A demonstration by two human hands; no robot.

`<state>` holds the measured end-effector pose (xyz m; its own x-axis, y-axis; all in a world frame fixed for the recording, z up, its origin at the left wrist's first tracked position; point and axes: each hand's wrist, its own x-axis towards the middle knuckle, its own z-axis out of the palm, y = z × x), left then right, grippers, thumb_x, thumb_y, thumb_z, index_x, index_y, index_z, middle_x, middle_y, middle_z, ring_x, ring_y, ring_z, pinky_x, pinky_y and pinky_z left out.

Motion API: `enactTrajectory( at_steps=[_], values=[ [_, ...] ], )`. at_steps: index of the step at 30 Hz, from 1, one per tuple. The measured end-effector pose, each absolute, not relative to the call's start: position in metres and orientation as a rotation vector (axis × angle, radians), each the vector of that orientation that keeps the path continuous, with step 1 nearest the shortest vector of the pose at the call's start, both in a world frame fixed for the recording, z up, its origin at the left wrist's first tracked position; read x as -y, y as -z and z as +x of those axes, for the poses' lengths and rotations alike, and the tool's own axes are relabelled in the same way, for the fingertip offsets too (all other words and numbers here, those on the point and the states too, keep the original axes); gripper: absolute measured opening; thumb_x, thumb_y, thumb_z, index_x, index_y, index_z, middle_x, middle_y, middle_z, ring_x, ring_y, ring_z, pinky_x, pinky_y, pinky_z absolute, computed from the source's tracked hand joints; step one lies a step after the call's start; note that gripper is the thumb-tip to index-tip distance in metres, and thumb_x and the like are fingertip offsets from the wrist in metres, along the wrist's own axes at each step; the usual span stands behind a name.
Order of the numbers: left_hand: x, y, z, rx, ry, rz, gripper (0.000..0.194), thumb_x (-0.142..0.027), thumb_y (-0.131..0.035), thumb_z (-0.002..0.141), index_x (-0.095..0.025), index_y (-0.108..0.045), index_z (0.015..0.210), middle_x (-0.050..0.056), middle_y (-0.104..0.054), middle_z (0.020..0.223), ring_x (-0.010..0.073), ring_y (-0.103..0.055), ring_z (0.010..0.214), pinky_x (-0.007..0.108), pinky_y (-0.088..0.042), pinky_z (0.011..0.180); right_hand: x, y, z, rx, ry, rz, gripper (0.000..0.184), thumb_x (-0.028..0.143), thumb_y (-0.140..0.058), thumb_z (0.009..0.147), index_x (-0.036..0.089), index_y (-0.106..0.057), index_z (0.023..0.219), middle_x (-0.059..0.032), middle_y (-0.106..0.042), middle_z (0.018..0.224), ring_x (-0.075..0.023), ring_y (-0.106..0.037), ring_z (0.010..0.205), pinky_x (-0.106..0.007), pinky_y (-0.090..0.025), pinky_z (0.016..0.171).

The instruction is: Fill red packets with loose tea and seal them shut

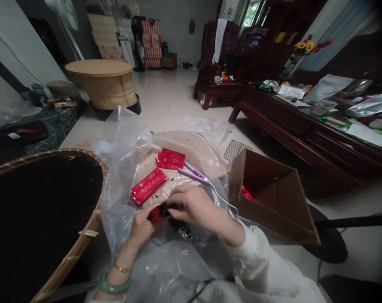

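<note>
Left hand has a small red packet gripped over the near side of the plastic-covered worktop. Right hand has its fingers bunched at the packet's mouth, can't tell what's in them. Beyond: a red packet stack toward the left edge, loose red packets farther back, purple flat iron right beside those. Open cardboard box off the right edge.

A red packet (mouth open) tilts beside dark bits.

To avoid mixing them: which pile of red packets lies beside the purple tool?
The farther pile, beside the purple tool. The nearer pile lies apart from the tool, closer to the left hand.
</note>
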<state>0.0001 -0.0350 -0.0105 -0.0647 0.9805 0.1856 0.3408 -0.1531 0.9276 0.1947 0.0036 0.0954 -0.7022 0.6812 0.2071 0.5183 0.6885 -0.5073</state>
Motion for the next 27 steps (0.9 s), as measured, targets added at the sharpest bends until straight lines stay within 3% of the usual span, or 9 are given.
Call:
enactTrajectory(
  at_steps=[4, 9, 11, 14, 16, 17, 21, 23, 27],
  values=[
    [0.036, 0.010, 0.002, -1.456, -1.243, 1.539, 0.029, -0.039, -0.082, 0.058, -0.021, -0.077, 0.079, 0.001, -0.072, 0.065, 0.0189, -0.064, 0.056, 0.028, -0.054, 0.058, -0.003, -0.093, 0.198, 2.282, -0.739, -0.875, 0.009, 0.019, -0.068, 0.083, 0.019, -0.074, 0.090, -0.0050, -0.069, 0.094, -0.0164, -0.063, 0.087, -0.027, -0.048, 0.078],
    [0.040, 0.013, -0.003, -1.405, -1.287, 1.631, 0.022, -0.034, -0.079, 0.064, -0.023, -0.077, 0.083, 0.005, -0.077, 0.080, 0.0233, -0.072, 0.071, 0.034, -0.058, 0.074, -0.002, -0.095, 0.227, 2.016, -0.922, -0.881, 0.010, 0.026, -0.066, 0.085, 0.019, -0.073, 0.086, -0.0048, -0.068, 0.089, -0.0153, -0.064, 0.079, -0.024, -0.051, 0.066],
    [0.041, 0.013, -0.006, -1.360, -1.321, 1.692, 0.020, -0.031, -0.077, 0.068, -0.024, -0.077, 0.087, 0.005, -0.077, 0.086, 0.0241, -0.073, 0.076, 0.035, -0.059, 0.077, -0.001, -0.092, 0.239, 2.104, -0.936, -0.937, 0.009, 0.025, -0.068, 0.084, 0.020, -0.073, 0.088, -0.0056, -0.069, 0.092, -0.0174, -0.065, 0.085, -0.028, -0.053, 0.075],
    [0.042, 0.012, -0.006, -1.291, -1.366, 1.714, 0.019, -0.028, -0.075, 0.070, -0.025, -0.077, 0.089, 0.006, -0.077, 0.090, 0.0249, -0.074, 0.082, 0.035, -0.059, 0.079, 0.004, -0.082, 0.242, 2.249, -0.928, -0.975, 0.041, 0.030, -0.078, 0.076, 0.021, -0.069, 0.116, -0.0100, -0.066, 0.112, -0.0235, -0.062, 0.104, -0.037, -0.050, 0.092],
    [0.042, 0.011, -0.002, -1.284, -1.329, 1.672, 0.019, -0.031, -0.077, 0.069, -0.024, -0.077, 0.086, 0.007, -0.077, 0.087, 0.0250, -0.073, 0.079, 0.034, -0.059, 0.076, 0.008, -0.075, 0.233, 2.244, -0.955, -0.894, 0.072, 0.038, -0.085, 0.069, 0.020, -0.058, 0.133, -0.0124, -0.063, 0.119, -0.0246, -0.060, 0.108, -0.038, -0.050, 0.094],
    [0.042, 0.011, 0.001, -1.299, -1.287, 1.639, 0.021, -0.033, -0.079, 0.066, -0.022, -0.077, 0.084, 0.007, -0.077, 0.083, 0.0248, -0.073, 0.074, 0.034, -0.059, 0.073, 0.010, -0.071, 0.226, 2.219, -0.978, -0.846, 0.073, 0.039, -0.085, 0.069, 0.019, -0.058, 0.133, -0.0118, -0.064, 0.116, -0.0233, -0.061, 0.105, -0.036, -0.050, 0.091],
    [0.042, 0.005, 0.011, -1.441, -1.156, 1.406, 0.048, -0.038, -0.089, 0.045, -0.017, -0.074, 0.085, 0.008, -0.075, 0.080, 0.0241, -0.070, 0.068, 0.032, -0.057, 0.065, 0.005, -0.056, 0.199, 2.026, -1.064, -0.882, 0.014, 0.029, -0.071, 0.086, 0.019, -0.076, 0.095, -0.0041, -0.069, 0.084, -0.0156, -0.064, 0.078, -0.026, -0.050, 0.074],
    [0.040, -0.002, 0.014, -1.457, -1.184, 1.233, 0.057, -0.044, -0.088, 0.044, -0.015, -0.073, 0.091, 0.009, -0.075, 0.088, 0.0247, -0.070, 0.075, 0.031, -0.057, 0.067, -0.002, -0.048, 0.193, 1.944, -1.134, -0.939, 0.010, 0.025, -0.071, 0.085, 0.018, -0.077, 0.080, -0.0028, -0.068, 0.076, -0.0147, -0.062, 0.071, -0.025, -0.048, 0.069],
    [0.032, -0.014, 0.016, -1.389, -1.152, 1.101, 0.043, -0.056, -0.073, 0.066, -0.015, -0.073, 0.076, 0.006, -0.073, 0.074, 0.0193, -0.065, 0.067, 0.026, -0.052, 0.062, -0.017, -0.034, 0.193, 1.793, -1.338, -0.999, 0.016, 0.032, -0.076, 0.076, 0.016, -0.075, 0.072, -0.0023, -0.067, 0.069, -0.0147, -0.060, 0.063, -0.023, -0.045, 0.058]
  ],
)
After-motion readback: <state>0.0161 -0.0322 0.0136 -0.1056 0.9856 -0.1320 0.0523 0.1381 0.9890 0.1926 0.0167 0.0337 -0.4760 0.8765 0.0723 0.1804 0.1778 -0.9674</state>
